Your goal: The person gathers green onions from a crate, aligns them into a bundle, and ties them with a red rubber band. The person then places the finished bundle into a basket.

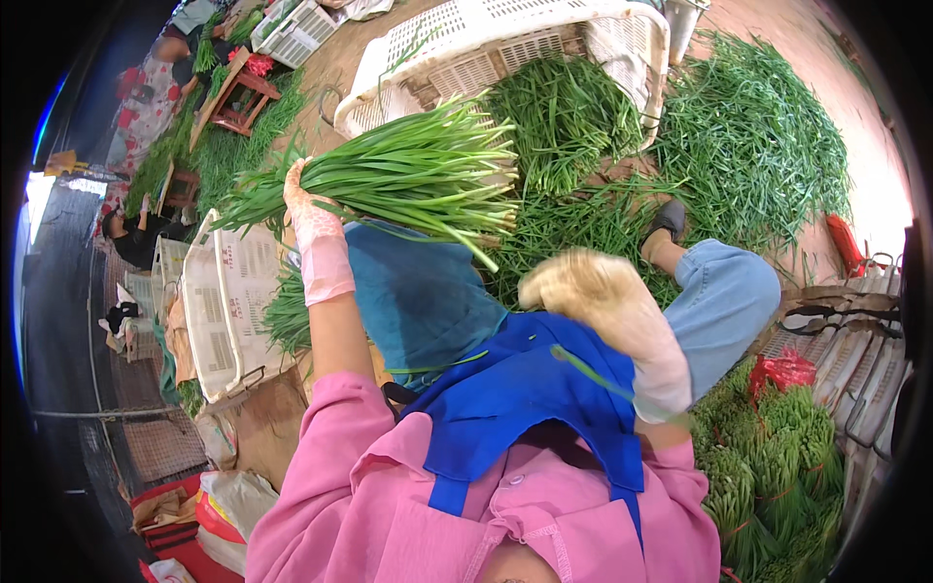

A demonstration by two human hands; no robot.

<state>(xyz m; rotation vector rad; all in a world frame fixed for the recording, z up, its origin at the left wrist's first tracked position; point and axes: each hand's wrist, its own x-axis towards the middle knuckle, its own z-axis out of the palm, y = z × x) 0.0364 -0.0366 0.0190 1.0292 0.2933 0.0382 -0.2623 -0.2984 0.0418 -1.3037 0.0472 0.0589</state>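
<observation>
My left hand (306,193), in a thin patterned glove, grips a large bunch of green garlic chives (415,171) by the leafy part, its pale stem ends fanned out to the right. To the right, my right hand (576,280) is in a soiled whitish glove, blurred, over the blue apron (525,372); its fingers cannot be made out. A loose green blade (590,372) hangs blurred in front of the apron. A teal cloth (423,291) covers my left leg, below the bunch.
A tipped white plastic crate (503,29) holds more chives (561,116). A large heap of greens (751,138) lies at upper right. Tied bundles (773,466) stand at lower right. Another white crate (233,313) is at left. People (138,237) sit farther off at left, near a wooden stool (244,102).
</observation>
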